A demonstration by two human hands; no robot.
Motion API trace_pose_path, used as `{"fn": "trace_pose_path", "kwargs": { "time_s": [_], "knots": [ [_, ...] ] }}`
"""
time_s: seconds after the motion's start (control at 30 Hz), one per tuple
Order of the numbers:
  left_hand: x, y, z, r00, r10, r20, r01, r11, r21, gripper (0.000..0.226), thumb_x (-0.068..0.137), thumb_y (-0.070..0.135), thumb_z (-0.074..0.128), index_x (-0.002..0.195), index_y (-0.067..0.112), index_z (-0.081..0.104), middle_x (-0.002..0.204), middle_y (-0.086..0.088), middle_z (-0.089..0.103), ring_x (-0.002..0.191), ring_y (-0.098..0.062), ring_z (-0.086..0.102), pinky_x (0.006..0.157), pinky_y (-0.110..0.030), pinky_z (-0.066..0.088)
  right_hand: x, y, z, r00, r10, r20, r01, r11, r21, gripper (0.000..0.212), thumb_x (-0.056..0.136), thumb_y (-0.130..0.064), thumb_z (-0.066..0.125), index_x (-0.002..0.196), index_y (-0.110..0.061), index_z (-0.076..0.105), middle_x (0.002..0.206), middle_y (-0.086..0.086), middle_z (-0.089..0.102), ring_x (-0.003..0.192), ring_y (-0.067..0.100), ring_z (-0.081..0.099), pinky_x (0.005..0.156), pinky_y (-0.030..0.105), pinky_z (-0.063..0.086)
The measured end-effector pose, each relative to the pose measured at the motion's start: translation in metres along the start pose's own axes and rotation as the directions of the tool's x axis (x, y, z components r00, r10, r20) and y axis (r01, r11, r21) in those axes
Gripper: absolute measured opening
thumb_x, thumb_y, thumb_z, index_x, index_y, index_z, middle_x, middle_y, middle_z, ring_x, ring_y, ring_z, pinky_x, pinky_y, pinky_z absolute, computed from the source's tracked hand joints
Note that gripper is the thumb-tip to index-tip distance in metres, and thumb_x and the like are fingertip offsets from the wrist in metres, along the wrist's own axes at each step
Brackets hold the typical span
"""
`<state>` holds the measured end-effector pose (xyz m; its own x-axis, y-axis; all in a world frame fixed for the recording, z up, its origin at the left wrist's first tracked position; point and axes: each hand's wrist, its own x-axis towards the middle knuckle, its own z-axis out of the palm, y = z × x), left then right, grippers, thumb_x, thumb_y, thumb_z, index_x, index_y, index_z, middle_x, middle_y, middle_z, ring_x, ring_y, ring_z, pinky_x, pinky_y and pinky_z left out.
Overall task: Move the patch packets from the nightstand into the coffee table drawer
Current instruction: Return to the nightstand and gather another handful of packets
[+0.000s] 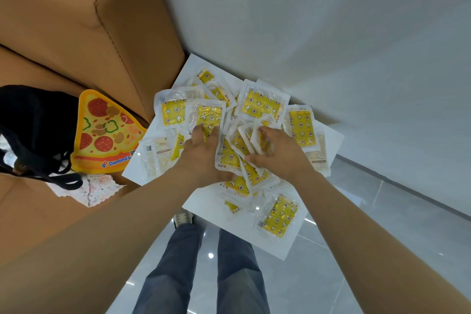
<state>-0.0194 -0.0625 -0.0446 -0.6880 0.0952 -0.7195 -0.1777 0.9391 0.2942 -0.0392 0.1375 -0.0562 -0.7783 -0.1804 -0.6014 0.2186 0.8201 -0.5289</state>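
- The patch packets [262, 104], yellow in clear wrappers, lie in a loose heap over the white nightstand [280, 245], thickest at its middle, with one near the front edge.
- The left hand [201, 153] is in the heap's middle, its fingers curled down onto packets and its thumb tucked beneath.
- The right hand [280, 155], just beside it, pinches several packets between curled fingers and thumb.
- A pizza-slice pad [107, 132] lies off the nightstand's left edge.

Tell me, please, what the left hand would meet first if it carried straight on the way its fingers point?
Most likely the clear-wrapped yellow patch packet just ahead of the left hand, on the white nightstand top; more packets lie beyond. Whether they already touch is unclear.
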Motion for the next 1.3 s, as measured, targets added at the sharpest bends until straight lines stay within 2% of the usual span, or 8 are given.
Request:
{"fn": "trace_pose_path", "kwargs": {
  "time_s": [0.17, 0.3, 0.47, 0.63, 0.77, 0.87, 1.0, 1.3],
  "knots": [
    [0.006, -0.006, 0.0, 0.997, 0.002, -0.071, -0.003, 1.0, -0.02, 0.117, 0.061, 0.059, 0.078, 0.15, 0.024, 0.01, 0.151, -0.011, 0.004, 0.135, -0.04, 0.025, 0.113, -0.043, 0.025, 0.002, -0.003, 0.004, 0.999, -0.025, -0.023, 0.022, 0.994, -0.103, 0.08, 0.076, -0.04, 0.072, 0.145, -0.019, 0.034, 0.141, 0.004, 0.043, 0.127, 0.021, 0.044, 0.1, 0.033, 0.039],
    [0.015, -0.011, -0.002, 0.99, -0.074, -0.117, 0.056, 0.988, -0.146, 0.115, 0.064, 0.062, 0.075, 0.151, 0.026, 0.009, 0.156, -0.008, -0.003, 0.141, -0.037, 0.019, 0.114, -0.044, 0.027, 0.002, -0.007, 0.009, 0.998, -0.047, -0.034, 0.038, 0.976, -0.212, 0.078, 0.078, -0.043, 0.066, 0.144, -0.016, 0.033, 0.134, 0.006, 0.046, 0.119, 0.023, 0.049, 0.091, 0.034, 0.044],
    [0.019, -0.008, -0.006, 0.964, -0.149, -0.222, 0.122, 0.984, -0.134, 0.094, 0.068, 0.062, 0.07, 0.146, 0.031, 0.027, 0.152, -0.004, 0.013, 0.138, -0.034, 0.015, 0.11, -0.048, 0.028, 0.005, -0.007, 0.01, 0.996, -0.036, -0.083, 0.017, 0.975, -0.22, 0.07, 0.08, -0.045, 0.065, 0.139, -0.017, 0.039, 0.128, 0.005, 0.051, 0.114, 0.023, 0.053, 0.086, 0.033, 0.045],
    [0.024, -0.009, -0.003, 0.973, -0.148, -0.177, 0.117, 0.978, -0.175, 0.11, 0.056, 0.061, 0.079, 0.145, 0.032, 0.021, 0.156, -0.004, -0.003, 0.144, -0.035, -0.003, 0.114, -0.05, 0.02, -0.001, -0.001, 0.004, 0.987, -0.091, -0.135, 0.079, 0.993, -0.09, 0.039, 0.084, -0.027, 0.06, 0.122, -0.018, 0.054, 0.091, 0.001, 0.063, 0.08, 0.022, 0.06, 0.062, 0.028, 0.041],
    [0.026, -0.011, -0.003, 0.988, -0.12, -0.102, 0.108, 0.988, -0.115, 0.122, 0.054, 0.063, 0.079, 0.148, 0.03, 0.01, 0.158, 0.0, -0.014, 0.145, -0.035, -0.013, 0.117, -0.051, 0.011, -0.013, 0.006, -0.007, 0.968, -0.075, -0.241, 0.077, 0.997, 0.0, 0.028, 0.086, -0.017, 0.054, 0.113, -0.014, 0.06, 0.073, -0.003, 0.057, 0.059, 0.012, 0.05, 0.051, 0.024, 0.035],
    [0.02, -0.01, -0.002, 0.992, -0.073, -0.105, 0.066, 0.995, -0.07, 0.124, 0.056, 0.066, 0.076, 0.15, 0.028, 0.004, 0.158, -0.002, -0.016, 0.145, -0.035, -0.015, 0.118, -0.051, 0.006, -0.023, 0.009, -0.016, 0.961, -0.017, -0.276, 0.038, 0.997, 0.071, 0.025, 0.087, -0.012, 0.053, 0.109, -0.012, 0.063, 0.077, -0.005, 0.059, 0.059, 0.004, 0.05, 0.052, 0.016, 0.034],
    [0.011, 0.007, 0.001, 0.991, -0.032, -0.132, 0.024, 0.998, -0.063, 0.111, 0.068, 0.067, 0.067, 0.151, 0.026, 0.006, 0.158, -0.007, -0.012, 0.145, -0.031, -0.014, 0.119, -0.046, -0.005, -0.035, 0.01, -0.023, 0.961, 0.02, -0.275, 0.009, 0.995, 0.101, 0.029, 0.089, -0.014, 0.052, 0.116, -0.013, 0.062, 0.086, -0.003, 0.064, 0.07, 0.014, 0.056, 0.057, 0.019, 0.04],
    [0.019, 0.043, 0.01, 0.93, -0.357, -0.087, 0.328, 0.913, -0.242, 0.129, 0.055, 0.08, 0.065, 0.15, 0.025, -0.003, 0.155, -0.011, -0.01, 0.145, -0.037, 0.003, 0.117, -0.051, 0.017, -0.055, 0.014, -0.02, 0.958, 0.067, -0.281, -0.038, 0.993, 0.109, 0.033, 0.093, -0.019, 0.05, 0.125, -0.019, 0.057, 0.103, -0.002, 0.068, 0.079, 0.014, 0.059, 0.067, 0.022, 0.047]
  ]
}}
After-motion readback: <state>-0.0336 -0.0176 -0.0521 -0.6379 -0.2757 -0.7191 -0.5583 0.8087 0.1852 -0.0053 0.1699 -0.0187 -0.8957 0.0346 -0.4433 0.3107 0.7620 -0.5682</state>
